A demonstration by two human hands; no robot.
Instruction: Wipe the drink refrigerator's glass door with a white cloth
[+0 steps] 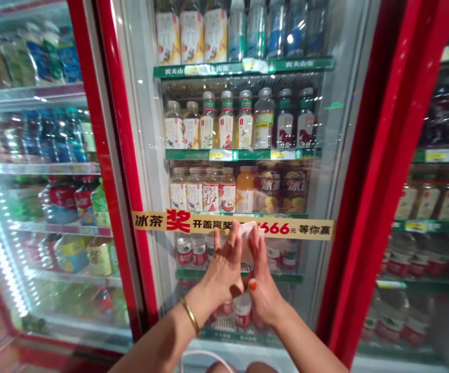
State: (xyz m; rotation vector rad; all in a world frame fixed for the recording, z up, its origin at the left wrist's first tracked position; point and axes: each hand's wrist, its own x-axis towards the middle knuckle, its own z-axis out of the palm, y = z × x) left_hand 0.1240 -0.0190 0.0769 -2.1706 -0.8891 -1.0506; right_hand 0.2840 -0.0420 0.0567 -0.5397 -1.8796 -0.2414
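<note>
My left hand (222, 272), with a gold bangle on its wrist, reaches forward to the glass door (337, 129) of a drinks fridge. Its fingers are stretched upward, and the fingertips near the index finger touch a crumpled white tissue (247, 230). From the other side, my right hand (263, 282), with an orange thumbnail, has its fingers close together against the same tissue. The tissue lies between the two hands, over a yellow promotional strip (313, 229) stuck across the door. Both hands partly cover the strip's print.
Shelves of bottled drinks (226, 122) stand behind the glass. Red door frames (383, 171) rise on both sides, with another lit fridge (45, 197) at left and more bottles (430, 202) at right. A white cord-like loop (207, 353) shows at the bottom.
</note>
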